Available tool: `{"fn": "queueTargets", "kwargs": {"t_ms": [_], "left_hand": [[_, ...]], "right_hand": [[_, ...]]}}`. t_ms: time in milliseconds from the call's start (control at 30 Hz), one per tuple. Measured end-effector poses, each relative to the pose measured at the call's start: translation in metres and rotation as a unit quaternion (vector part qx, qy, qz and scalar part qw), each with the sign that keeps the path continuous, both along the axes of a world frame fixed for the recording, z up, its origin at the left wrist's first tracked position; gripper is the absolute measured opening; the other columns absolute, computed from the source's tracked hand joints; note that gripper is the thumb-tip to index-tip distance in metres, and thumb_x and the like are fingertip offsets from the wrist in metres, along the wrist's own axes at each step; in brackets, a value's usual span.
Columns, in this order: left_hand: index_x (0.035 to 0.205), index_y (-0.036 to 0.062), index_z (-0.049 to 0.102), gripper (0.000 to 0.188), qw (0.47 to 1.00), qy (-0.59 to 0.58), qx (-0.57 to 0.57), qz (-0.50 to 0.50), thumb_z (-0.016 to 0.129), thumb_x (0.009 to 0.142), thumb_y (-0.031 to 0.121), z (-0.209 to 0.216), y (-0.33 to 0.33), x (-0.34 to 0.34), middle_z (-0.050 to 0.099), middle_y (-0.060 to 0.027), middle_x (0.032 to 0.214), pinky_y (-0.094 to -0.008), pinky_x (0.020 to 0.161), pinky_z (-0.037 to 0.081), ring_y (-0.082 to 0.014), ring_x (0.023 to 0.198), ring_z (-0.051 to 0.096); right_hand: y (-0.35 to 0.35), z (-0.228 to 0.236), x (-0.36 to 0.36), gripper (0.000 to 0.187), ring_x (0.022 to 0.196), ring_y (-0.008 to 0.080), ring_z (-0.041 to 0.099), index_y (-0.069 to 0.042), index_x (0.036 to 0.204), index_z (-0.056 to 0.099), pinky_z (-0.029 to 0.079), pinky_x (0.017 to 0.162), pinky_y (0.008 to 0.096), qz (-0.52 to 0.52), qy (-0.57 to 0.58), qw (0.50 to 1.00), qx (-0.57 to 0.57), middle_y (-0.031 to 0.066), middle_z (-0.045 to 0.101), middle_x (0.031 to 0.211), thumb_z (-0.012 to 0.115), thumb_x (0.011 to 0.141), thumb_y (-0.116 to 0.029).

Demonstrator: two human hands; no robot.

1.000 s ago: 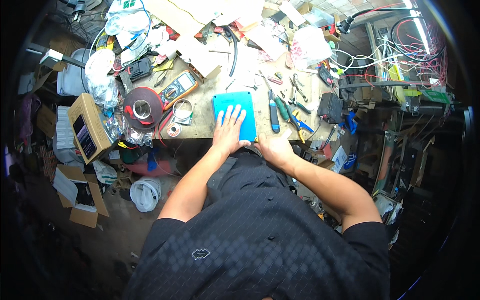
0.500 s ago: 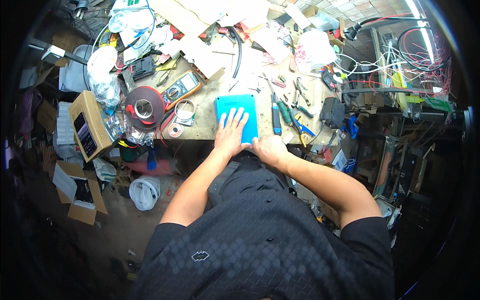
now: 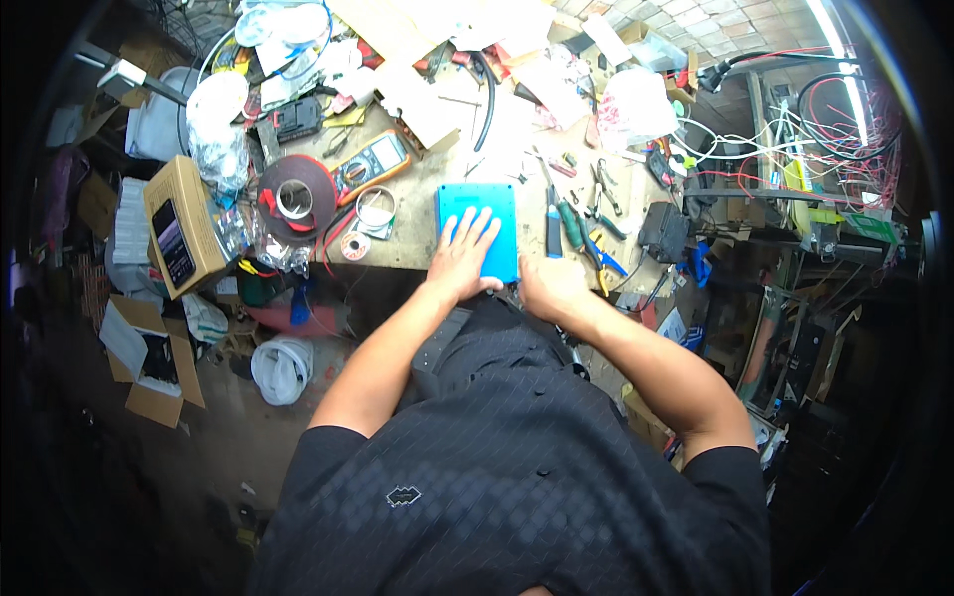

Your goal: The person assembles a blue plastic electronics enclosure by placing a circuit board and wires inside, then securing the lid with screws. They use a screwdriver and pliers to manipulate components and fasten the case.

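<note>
A flat blue rectangular case (image 3: 504, 238) with small holes near its corners lies at the front edge of the workbench. My left hand (image 3: 463, 260) rests flat on its lower left part, fingers spread. At its lower right corner is my right hand (image 3: 553, 288), with the fingers curled closed. Whatever those fingers hold, if anything, is hidden. Just right of the case lie a dark blue-handled tool (image 3: 554, 234), a green-handled screwdriver (image 3: 570, 224) and yellow-and-blue pliers (image 3: 597, 260).
On the left stand an orange multimeter (image 3: 372, 167), a large dark tape roll (image 3: 326, 199), a solder spool (image 3: 355, 245) and a cardboard box (image 3: 189, 228). A black power adapter (image 3: 663, 230) sits at the right. Bags and papers crowd the back; a white bucket (image 3: 282, 371) stands below.
The view has shifted slightly, so the bench appears moved a little to the right. My right hand has moved slightly right along the case's corner; my left hand stays flat on it.
</note>
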State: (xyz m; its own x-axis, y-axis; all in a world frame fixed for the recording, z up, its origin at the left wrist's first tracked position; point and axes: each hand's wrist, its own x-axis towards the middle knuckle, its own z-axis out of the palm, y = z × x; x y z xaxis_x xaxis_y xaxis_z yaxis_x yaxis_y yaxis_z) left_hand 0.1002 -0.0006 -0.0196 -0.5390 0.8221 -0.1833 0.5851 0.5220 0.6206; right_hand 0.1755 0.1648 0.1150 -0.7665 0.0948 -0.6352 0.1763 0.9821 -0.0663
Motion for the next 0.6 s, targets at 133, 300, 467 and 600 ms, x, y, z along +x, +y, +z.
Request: {"fn": "queueTargets", "kwargs": {"t_ms": [133, 300, 467, 600], "left_hand": [[0.170, 0.0146, 0.030, 0.109, 0.993, 0.008, 0.083, 0.088, 0.092, 0.081, 0.029, -0.013, -0.024, -0.007, 0.024, -0.0205, 0.178, -0.0565, 0.134, 0.020, -0.0432, 0.165, 0.019], [0.164, 0.0082, 0.040, 0.094, 0.952, -0.096, 0.117, 0.267, 0.088, 0.085, 0.024, -0.031, -0.063, 0.001, 0.034, -0.0252, 0.171, -0.0516, 0.126, 0.039, -0.0423, 0.154, 0.044], [0.153, -0.0012, 0.055, 0.075, 0.835, -0.409, 0.134, 0.343, 0.087, 0.091, 0.025, -0.070, -0.082, 0.003, 0.067, -0.0253, 0.140, -0.0413, 0.103, 0.058, -0.0294, 0.123, 0.070], [0.152, -0.0047, 0.055, 0.069, 0.811, -0.470, 0.116, 0.328, 0.084, 0.096, 0.025, -0.059, -0.074, -0.006, 0.069, -0.0249, 0.140, -0.0390, 0.101, 0.059, -0.0264, 0.122, 0.070]], "right_hand": [[0.018, 0.051, -0.006, 0.033, 0.093, 0.0460, 0.074, -0.003, 0.115, 0.062, 0.057, 0.084, 0.0552, -0.048, 0.043, 0.995, -0.082, 0.0256, 0.074, 0.092, 0.069, 0.091, -0.025], [0.044, 0.022, 0.017, 0.035, 0.096, 0.0286, 0.072, -0.001, 0.120, 0.068, 0.055, 0.087, 0.0415, -0.279, 0.083, 0.904, -0.313, 0.0183, 0.074, 0.103, 0.076, 0.096, -0.026], [0.001, 0.014, 0.011, 0.027, 0.092, 0.0377, 0.075, -0.008, 0.118, 0.068, 0.057, 0.082, 0.0474, -0.128, 0.130, 0.953, -0.241, 0.0201, 0.075, 0.101, 0.072, 0.099, -0.026], [-0.033, 0.005, 0.003, 0.022, 0.089, 0.0410, 0.073, -0.007, 0.110, 0.062, 0.057, 0.078, 0.0505, -0.034, 0.137, 0.969, -0.202, 0.0197, 0.072, 0.094, 0.071, 0.098, -0.024]]}}
